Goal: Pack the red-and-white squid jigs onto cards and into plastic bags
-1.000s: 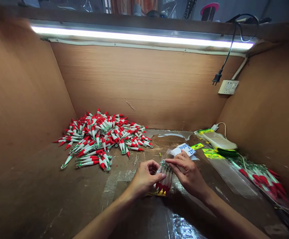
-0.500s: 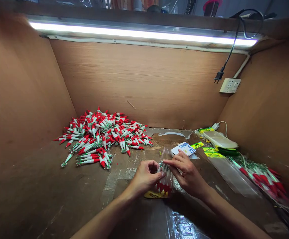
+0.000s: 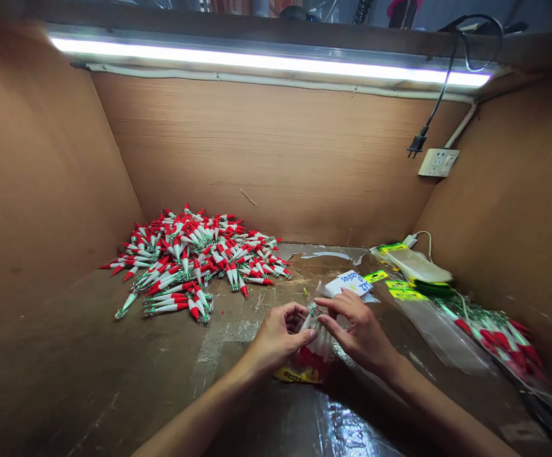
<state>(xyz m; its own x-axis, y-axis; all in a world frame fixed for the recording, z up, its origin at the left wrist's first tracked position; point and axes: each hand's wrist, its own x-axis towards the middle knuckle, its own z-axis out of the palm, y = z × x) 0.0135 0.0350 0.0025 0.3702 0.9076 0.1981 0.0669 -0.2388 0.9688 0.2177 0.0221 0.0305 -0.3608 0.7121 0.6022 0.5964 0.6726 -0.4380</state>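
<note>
Both my hands are at a clear plastic bag (image 3: 324,348) with a yellow printed header (image 3: 299,375) at its near end. Inside it lie several red-and-white fishing lures (image 3: 311,360), red tips toward me and green-silver hook ends at the far, open end. My left hand (image 3: 283,331) grips the bag's left side between thumb and fingers. At the bag's mouth, my right hand (image 3: 354,320) has thumb and index finger closed on the plastic by the hook ends. Exactly what the right fingertips pinch is partly hidden.
A heap of red-and-white lures (image 3: 195,244) covers the back left. Behind my right hand lies a white box (image 3: 347,284) with blue writing. On the right are empty header bags (image 3: 433,324), a bag stack (image 3: 414,263) and filled bags (image 3: 504,339). A black plug (image 3: 417,143) hangs above.
My right fingers have drawn slightly back and bent at the bag's mouth. The lures in the bag have tilted a little; my left hand keeps its hold.
</note>
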